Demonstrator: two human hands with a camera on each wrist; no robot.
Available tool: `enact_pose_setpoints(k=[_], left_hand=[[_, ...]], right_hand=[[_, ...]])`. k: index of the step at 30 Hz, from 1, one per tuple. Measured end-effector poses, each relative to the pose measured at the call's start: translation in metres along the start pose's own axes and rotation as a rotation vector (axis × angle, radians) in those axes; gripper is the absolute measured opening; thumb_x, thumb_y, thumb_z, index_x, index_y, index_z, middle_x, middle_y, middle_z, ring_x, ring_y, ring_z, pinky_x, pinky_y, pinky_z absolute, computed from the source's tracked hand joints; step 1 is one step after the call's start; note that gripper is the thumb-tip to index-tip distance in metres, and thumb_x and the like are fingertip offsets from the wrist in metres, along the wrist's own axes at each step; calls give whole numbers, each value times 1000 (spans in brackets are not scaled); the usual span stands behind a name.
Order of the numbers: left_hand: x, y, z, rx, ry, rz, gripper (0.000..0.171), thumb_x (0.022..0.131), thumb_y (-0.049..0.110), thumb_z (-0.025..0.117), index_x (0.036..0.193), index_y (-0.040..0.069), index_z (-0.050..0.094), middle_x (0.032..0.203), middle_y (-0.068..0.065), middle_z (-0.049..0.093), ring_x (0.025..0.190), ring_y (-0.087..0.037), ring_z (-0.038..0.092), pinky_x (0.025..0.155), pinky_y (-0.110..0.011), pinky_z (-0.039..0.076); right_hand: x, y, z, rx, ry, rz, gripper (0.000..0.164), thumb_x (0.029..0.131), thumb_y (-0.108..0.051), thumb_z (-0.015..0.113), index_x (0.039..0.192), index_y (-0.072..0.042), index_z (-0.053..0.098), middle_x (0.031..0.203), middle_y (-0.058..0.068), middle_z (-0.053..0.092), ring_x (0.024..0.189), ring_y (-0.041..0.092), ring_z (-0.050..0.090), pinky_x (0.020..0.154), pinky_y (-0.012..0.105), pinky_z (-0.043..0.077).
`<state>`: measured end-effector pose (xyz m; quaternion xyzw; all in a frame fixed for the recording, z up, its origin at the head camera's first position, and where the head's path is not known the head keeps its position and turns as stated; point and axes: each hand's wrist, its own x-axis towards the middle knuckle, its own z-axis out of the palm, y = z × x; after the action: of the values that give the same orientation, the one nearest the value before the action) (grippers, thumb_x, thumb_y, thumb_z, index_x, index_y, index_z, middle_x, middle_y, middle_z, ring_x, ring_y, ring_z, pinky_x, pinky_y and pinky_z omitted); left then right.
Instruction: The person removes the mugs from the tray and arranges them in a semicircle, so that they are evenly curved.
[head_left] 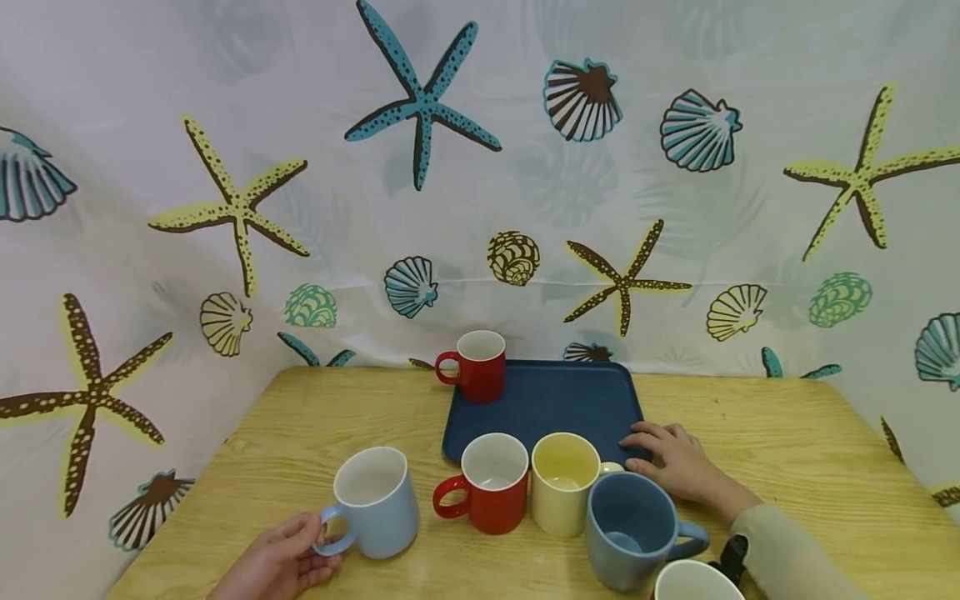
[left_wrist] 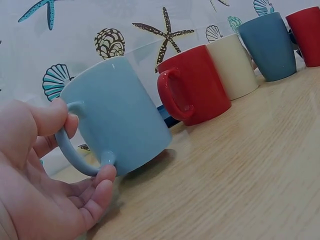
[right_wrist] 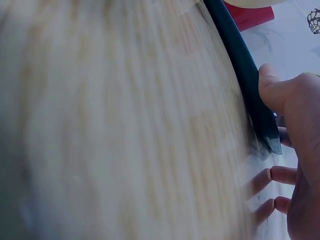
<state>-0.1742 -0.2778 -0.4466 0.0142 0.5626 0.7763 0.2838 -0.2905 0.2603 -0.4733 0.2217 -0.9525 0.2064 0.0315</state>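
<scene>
My left hand [head_left: 281, 554] pinches the handle of a light blue mug [head_left: 386, 517] at the table's left. In the left wrist view the mug [left_wrist: 122, 117] is upright relative to the table, with a shadow under its base. My right hand [head_left: 678, 462] holds the near right corner of a dark blue tray [head_left: 570, 396]; in the right wrist view the thumb lies against the rim [right_wrist: 245, 75] and one fingertip shows behind the corner. A red mug [head_left: 483, 371] with a white inside stands on the tray's far left corner.
In front of the tray stand another red mug [head_left: 497, 500], a pale yellow mug [head_left: 555, 508] and a grey-blue mug [head_left: 626, 550], side by side. A further mug [head_left: 693, 583] is cut off at the bottom edge. A patterned curtain [head_left: 465, 208] hangs behind the wooden table [head_left: 765, 433].
</scene>
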Motion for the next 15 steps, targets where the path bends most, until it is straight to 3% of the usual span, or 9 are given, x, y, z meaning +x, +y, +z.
enact_pose_setpoints(k=[9,15], left_hand=[[-14,-8,10,4,6,-49,25,97,36,46,91,15,59,93,-5,64,91,-18,61,83,-31,48],[-16,-13,16,0,-13,-65,28,97,38,46,93,15,62,93,-6,66,90,-17,61,82,-30,48]], right_hand=[[1,0,0,2,-13,10,41,90,-49,53,120,-22,60,136,12,44,117,38,36,92,64,26],[1,0,-1,9,-13,17,40,90,-49,53,120,-22,60,137,12,44,117,38,35,92,64,26]])
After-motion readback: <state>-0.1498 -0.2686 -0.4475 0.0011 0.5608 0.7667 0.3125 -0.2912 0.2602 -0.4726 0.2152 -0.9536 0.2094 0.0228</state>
